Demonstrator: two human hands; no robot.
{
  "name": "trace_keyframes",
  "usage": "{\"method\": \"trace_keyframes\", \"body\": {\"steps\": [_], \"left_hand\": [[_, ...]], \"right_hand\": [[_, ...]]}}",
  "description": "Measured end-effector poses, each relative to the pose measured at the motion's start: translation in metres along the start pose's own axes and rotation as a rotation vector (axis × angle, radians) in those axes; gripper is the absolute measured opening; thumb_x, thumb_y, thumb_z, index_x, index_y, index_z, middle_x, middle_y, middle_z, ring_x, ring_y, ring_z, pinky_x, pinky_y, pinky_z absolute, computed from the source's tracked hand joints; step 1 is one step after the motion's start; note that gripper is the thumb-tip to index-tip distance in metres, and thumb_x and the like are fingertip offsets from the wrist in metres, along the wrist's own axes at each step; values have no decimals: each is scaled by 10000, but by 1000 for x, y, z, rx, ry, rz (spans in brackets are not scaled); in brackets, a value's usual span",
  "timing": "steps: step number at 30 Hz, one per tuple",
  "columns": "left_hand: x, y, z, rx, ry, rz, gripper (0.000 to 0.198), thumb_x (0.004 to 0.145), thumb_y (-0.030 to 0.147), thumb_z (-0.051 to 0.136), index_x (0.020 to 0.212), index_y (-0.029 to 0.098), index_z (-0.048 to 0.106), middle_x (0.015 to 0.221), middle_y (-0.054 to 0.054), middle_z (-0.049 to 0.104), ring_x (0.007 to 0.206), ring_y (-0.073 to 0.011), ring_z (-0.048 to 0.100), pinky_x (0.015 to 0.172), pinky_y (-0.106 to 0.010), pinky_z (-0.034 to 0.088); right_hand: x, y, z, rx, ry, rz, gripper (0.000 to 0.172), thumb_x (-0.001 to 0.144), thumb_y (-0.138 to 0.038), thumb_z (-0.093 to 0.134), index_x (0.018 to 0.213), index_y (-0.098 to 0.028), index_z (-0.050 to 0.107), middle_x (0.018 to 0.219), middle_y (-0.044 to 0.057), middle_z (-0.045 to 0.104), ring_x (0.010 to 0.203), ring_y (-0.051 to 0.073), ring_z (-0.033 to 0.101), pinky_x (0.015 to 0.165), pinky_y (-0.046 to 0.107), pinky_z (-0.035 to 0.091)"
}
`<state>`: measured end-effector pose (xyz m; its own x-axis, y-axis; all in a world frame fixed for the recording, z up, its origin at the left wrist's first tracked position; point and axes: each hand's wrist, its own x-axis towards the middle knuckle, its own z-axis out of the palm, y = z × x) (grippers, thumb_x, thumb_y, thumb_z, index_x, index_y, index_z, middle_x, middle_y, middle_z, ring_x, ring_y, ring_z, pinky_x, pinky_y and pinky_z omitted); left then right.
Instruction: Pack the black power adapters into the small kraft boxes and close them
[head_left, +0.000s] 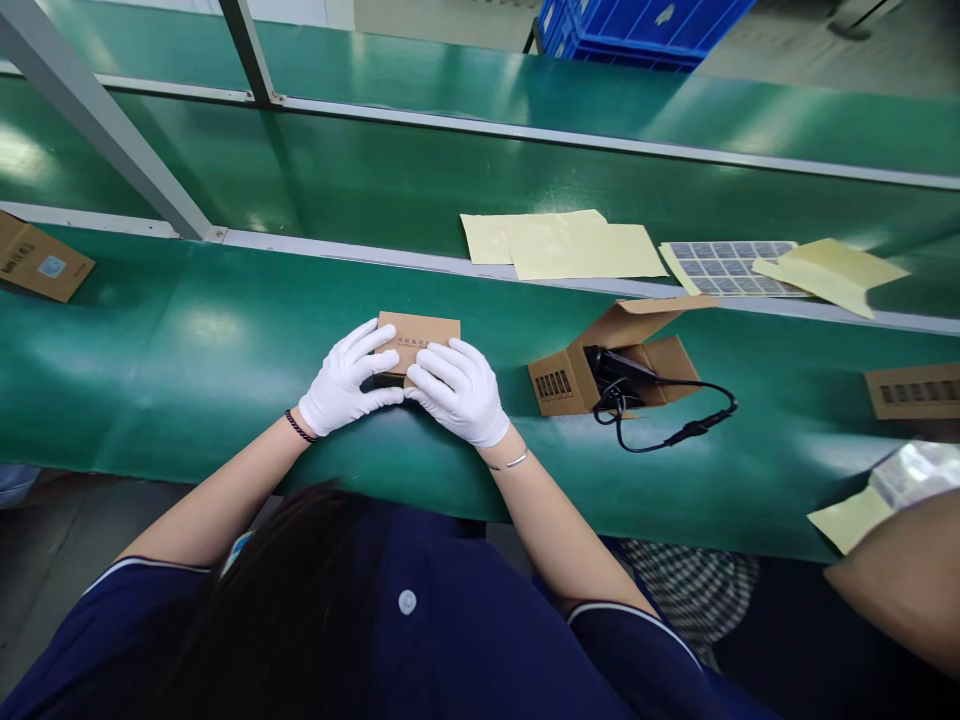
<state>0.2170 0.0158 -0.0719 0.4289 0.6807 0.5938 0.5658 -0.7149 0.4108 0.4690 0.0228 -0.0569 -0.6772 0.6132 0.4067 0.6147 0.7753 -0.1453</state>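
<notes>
A small brown cardboard box (418,328) with dark printing on its top lies in front of me on the green work surface. My left hand (351,378), in a white glove, grips its left side, with the thumb low at the near edge. My right hand (461,390), gloved too, has its fingers curled over the box's right front part and hides that corner. To the right stands an open cardboard box (562,385) with its lid raised. A black power adapter (626,370) sits inside it, and its cable (694,428) hangs out over the surface.
Pale yellow sheets (577,250) and a sheet of printed labels (735,265) lie along the metal rail. Another box (49,258) stands at far left, one more (915,390) at far right. A co-worker's arm (900,570) reaches in at lower right. A grey post (112,130) rises at left.
</notes>
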Motion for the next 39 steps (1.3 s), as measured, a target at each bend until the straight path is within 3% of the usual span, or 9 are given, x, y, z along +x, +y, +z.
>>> {"method": "trace_keyframes", "body": {"steps": [5, 12, 15, 18, 23, 28, 31, 33, 39], "left_hand": [[3, 2, 5, -22, 84, 50, 509, 919, 424, 777, 1353, 310, 536, 1533, -120, 580, 1478, -255, 513, 1212, -586, 453], [12, 27, 3, 192, 101, 2, 381, 951, 457, 705, 1252, 242, 613, 1418, -130, 659, 1492, -351, 470, 1192, -643, 415], [29, 59, 6, 285, -15, -60, 445, 989, 392, 617, 1384, 192, 568, 1493, -181, 592, 1498, -393, 442, 1217, -668, 336], [48, 76, 9, 318, -215, -127, 447, 1017, 408, 541, 1411, 198, 567, 1576, -188, 511, 1467, -420, 451, 1181, -686, 333], [60, 28, -22, 513, -265, -225, 268, 1035, 324, 469, 870, 226, 656, 1529, -63, 568, 1399, -356, 496, 1108, -617, 411], [25, -57, -110, 562, -61, -469, 249, 979, 344, 516, 853, 217, 687, 1479, -47, 584, 1427, -432, 460, 1113, -783, 336], [10, -76, -147, 565, 169, -675, 188, 888, 366, 648, 1046, 323, 741, 1542, -7, 532, 1510, -530, 304, 1126, -893, 165], [14, -63, -150, 597, 211, -697, 292, 891, 429, 657, 1159, 341, 733, 1575, -9, 509, 1510, -527, 330, 1156, -866, 217], [50, 32, -67, 172, -160, -409, 493, 1001, 544, 526, 1331, 211, 676, 1562, -121, 556, 1437, -328, 535, 1202, -555, 459]], "right_hand": [[-3, -4, 8, 5, 89, 32, 232, 1036, -333, 563, 1145, -260, 754, 1226, 95, 770, 1244, 220, 654, 1174, 504, 403], [13, -34, 23, 187, 251, 450, 431, 1063, -372, 440, 1409, -183, 613, 1370, 165, 701, 1347, 262, 616, 1245, 540, 371], [18, -43, 0, 465, 318, 460, 573, 1089, -378, 357, 1623, -170, 347, 1536, 171, 582, 1434, 221, 553, 1209, 440, 452], [11, -31, -51, 464, 344, 362, 520, 1071, -407, 454, 1568, -253, 461, 1557, 101, 575, 1467, 211, 519, 1216, 407, 451], [-46, 52, -145, -26, 419, 747, 426, 1024, -414, 501, 1368, -229, 670, 1479, 113, 629, 1454, 278, 512, 1261, 518, 360], [-104, 115, -164, -38, -30, 1347, 434, 966, -410, 479, 1212, -176, 749, 1244, 159, 760, 1169, 322, 692, 1015, 455, 529], [-100, 100, -147, -19, -144, 1309, 417, 960, -420, 461, 1150, -209, 767, 1043, 132, 800, 953, 302, 725, 817, 379, 542], [-83, 78, -134, -10, -174, 1219, 423, 969, -436, 459, 1188, -227, 754, 1017, 119, 801, 902, 299, 721, 757, 356, 522], [-5, 10, -100, -149, -20, 783, 393, 1027, -331, 439, 1310, -194, 675, 1243, 157, 743, 1111, 319, 670, 862, 389, 521]]}}
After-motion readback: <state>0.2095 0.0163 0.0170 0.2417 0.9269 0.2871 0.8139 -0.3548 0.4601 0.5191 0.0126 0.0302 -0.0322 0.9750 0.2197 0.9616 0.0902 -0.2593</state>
